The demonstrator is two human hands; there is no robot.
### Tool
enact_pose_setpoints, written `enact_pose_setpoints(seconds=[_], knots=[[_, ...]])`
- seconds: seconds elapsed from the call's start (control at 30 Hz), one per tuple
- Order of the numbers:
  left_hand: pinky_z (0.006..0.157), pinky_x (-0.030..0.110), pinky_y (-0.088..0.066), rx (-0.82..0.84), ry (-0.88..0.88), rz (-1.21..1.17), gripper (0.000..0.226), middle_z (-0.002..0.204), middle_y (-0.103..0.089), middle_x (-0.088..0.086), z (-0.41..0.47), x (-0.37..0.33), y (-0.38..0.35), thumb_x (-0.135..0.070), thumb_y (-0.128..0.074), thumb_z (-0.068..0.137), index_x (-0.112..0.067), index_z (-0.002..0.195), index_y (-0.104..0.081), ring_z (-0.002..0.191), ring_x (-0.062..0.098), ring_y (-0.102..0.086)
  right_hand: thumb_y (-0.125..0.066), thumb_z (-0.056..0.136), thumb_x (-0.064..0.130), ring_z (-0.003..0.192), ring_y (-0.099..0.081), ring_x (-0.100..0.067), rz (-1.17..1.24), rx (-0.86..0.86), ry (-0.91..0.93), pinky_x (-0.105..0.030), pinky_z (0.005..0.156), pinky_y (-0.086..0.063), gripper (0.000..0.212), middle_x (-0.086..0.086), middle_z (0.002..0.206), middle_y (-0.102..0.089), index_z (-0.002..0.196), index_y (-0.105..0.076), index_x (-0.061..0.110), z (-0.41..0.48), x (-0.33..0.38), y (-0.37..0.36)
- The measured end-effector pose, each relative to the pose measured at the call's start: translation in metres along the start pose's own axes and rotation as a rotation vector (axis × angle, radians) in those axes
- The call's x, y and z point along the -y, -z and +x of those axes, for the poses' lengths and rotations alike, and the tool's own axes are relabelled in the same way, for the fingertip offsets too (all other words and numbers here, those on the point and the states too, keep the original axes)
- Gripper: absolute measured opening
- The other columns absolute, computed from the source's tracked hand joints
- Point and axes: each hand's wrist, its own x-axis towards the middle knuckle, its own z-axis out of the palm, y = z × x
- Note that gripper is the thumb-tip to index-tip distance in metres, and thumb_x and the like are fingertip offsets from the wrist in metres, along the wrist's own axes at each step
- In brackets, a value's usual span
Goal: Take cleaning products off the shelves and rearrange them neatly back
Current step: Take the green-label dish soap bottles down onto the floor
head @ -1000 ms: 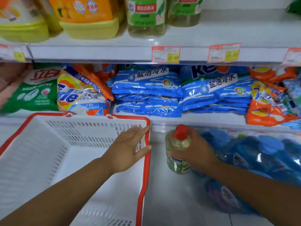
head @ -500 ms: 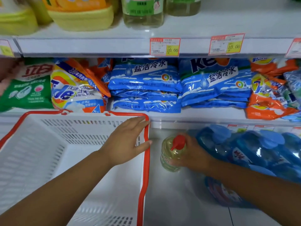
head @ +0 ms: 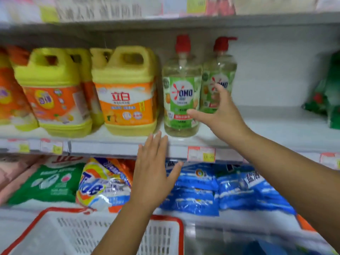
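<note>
There are two OMO pump bottles [head: 181,100], at least four yellow detergent jugs [head: 127,100], one Tide bag [head: 103,184], one green bag [head: 49,183], two stacks of blue bags [head: 195,192] too blurred to count singly, and one white basket [head: 73,236].

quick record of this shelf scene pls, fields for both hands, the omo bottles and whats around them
front OMO bottle: upright on the upper shelf, red cap, right of the yellow jug
rear OMO bottle: upright, partly hidden by the right hand
right hand: fingers spread across both bottles, contact unclear
left hand: fingers straight, raised before the upper shelf edge, holding nothing
lower shelf: Tide bag, blue bags
basket: white, red rim, bottom of view
</note>
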Motion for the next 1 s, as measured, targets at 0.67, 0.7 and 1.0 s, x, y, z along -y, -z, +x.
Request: enact_pose_setpoints(seconds=[0.67,0.7,1.0], knots=[[0.112,0.020,-0.025,0.071,0.142,-0.457,0.090,0.155,-0.018,-0.028,-0.001,-0.025,0.047,-0.067,-0.058,0.082,-0.046,0.153,-0.008,0.140,-0.007,-0.022,-0.083,0.068,0.037,0.066,-0.074,-0.012,0.278,0.207,-0.283,-0.027,0.051,-0.055,0.045,0.003,0.081,-0.078,0.107,-0.067,0.021,0.010,0.050,0.037],[0.106,0.017,-0.031,0.097,0.169,-0.590,0.091,0.151,-0.026,-0.031,0.000,-0.032,0.055,-0.065,-0.064,0.079,-0.050,0.151,-0.011,0.132,-0.011,-0.033,-0.081,0.065,0.040,0.067,-0.074,-0.012,0.271,0.243,-0.274,-0.028,0.053,-0.056,0.047,0.004,0.082,-0.078,0.106,-0.068,0.022,-0.002,0.050,0.044],[0.090,0.034,-0.055,0.509,0.310,-1.311,0.071,0.112,-0.074,0.002,-0.034,-0.071,0.019,-0.022,-0.085,0.056,-0.024,0.121,-0.058,0.105,0.022,-0.070,-0.094,0.050,0.021,0.093,-0.074,-0.016,0.428,0.278,-0.300,-0.030,0.069,-0.058,0.087,0.000,0.109,-0.075,0.125,-0.051,0.032,-0.110,-0.009,0.053]])
